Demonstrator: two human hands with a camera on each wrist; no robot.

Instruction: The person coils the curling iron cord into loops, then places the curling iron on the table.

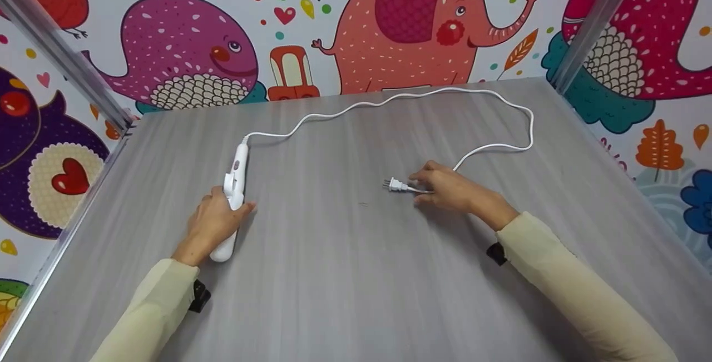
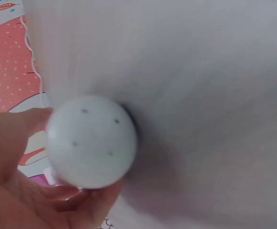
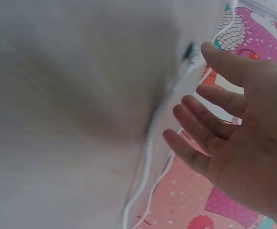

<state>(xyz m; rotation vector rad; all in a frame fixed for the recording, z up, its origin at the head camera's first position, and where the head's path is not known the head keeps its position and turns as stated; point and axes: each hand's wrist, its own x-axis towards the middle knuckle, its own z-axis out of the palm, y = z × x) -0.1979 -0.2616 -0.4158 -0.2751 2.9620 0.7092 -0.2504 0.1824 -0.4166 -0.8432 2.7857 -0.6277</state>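
Left fingers (image 1: 245,209) around white wand (image 1: 237,185), right fingers (image 3: 188,150) spread; dotted base (image 2: 93,141) only in left-wrist view

Appliance (image 1: 239,175): white shell looked like hard plastic, smooth; rounded end cap (image 2: 91,143) showed a dull, soft finish. Cord (image 1: 445,89): smooth white plastic sheathing by its look. Plug (image 1: 397,185): white plastic; prongs (image 1: 386,184) appeared metal. Table (image 1: 334,251): streaked like wood grain, smooth, mostly matt. Corner posts (image 1: 64,45) had a shiny metal look. Wall print (image 1: 300,23): flat, smooth; paper or vinyl, could not tell. Sleeves (image 1: 578,289): matt cloth, lightly creased.
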